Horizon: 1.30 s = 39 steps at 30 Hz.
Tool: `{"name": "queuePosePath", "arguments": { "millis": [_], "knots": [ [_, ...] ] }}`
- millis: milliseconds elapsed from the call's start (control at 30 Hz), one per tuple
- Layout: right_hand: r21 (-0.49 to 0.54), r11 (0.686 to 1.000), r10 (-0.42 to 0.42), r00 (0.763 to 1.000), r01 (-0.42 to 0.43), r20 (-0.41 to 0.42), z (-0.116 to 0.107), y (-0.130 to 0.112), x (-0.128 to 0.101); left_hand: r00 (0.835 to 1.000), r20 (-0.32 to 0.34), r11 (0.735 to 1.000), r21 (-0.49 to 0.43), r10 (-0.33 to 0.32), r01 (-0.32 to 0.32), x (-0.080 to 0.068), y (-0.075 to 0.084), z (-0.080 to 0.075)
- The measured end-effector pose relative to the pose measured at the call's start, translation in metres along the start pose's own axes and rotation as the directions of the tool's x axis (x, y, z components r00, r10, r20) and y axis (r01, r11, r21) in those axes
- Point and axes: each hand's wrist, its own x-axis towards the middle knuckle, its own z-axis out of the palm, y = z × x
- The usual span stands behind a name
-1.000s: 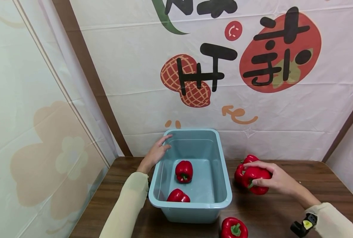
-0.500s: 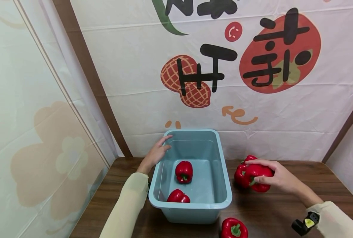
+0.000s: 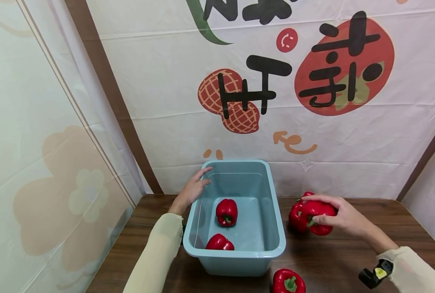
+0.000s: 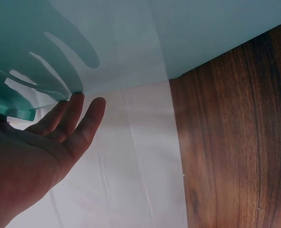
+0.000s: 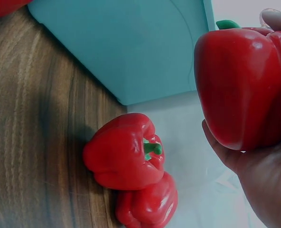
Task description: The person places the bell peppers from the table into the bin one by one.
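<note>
Over wooden table (image 3: 349, 264), gripping red bell pepper (image 3: 321, 215) in right hand (image 3: 346, 218). Resting outstretched left hand (image 3: 191, 191) against blue plastic tub (image 3: 236, 264), ten o'clock.

Brn wood tbl (image 3: 331, 260); wht backdrop (image 3: 173, 138) w/ blk lettering (image 3: 269, 66); pale flower (image 3: 61, 195) on L panel (image 3: 16, 134).

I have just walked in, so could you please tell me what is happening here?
A person's right hand holds a red bell pepper to the right of the blue tub, while the left hand is at the tub's left rim. Two bell peppers lie inside it. Two more peppers sit on the wooden table near the held one, and another by the tub's front right corner.
</note>
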Motion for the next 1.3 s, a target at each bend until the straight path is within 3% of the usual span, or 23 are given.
{"name": "queuePosePath", "arguments": {
  "millis": [200, 667, 833, 1300],
  "knots": [
    [-0.017, 1.000, 0.017, 1.000, -0.017, -0.015, -0.004, -0.003, 0.001, 1.000, 0.003, 1.000, 0.001, -0.003, 0.003, 0.001, 0.000, 0.000],
    [-0.013, 0.999, -0.030, 1.000, 0.030, -0.008, -0.008, -0.010, 0.010, 1.000, 0.004, 1.000, 0.011, 0.005, -0.005, 0.002, -0.001, 0.000],
    [-0.004, 1.000, -0.027, 1.000, 0.027, -0.014, -0.009, -0.012, 0.011, 1.000, 0.022, 1.000, 0.005, 0.011, -0.011, -0.001, 0.004, -0.001],
    [-0.009, 0.998, -0.064, 0.998, 0.063, -0.018, -0.010, -0.016, 0.017, 1.000, -0.003, 1.000, 0.022, 0.002, -0.002, 0.002, 0.000, 0.000]
  ]
}}
